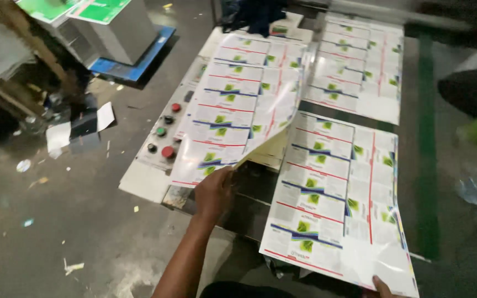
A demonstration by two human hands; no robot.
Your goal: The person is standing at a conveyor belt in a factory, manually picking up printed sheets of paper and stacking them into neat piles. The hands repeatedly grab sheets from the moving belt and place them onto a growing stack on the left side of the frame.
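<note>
Left hand grips the lifted, curling printed sheet by its lower edge; right hand, barely visible, touches the flat sheet on the bench, grip unclear.

The printed sheets are white, patterned with repeated rows of green leaf marks, dark blue bars and thin red lines. Left of the sheets, the control panel carries red, green and black buttons. Beyond it lies a blue board.
</note>
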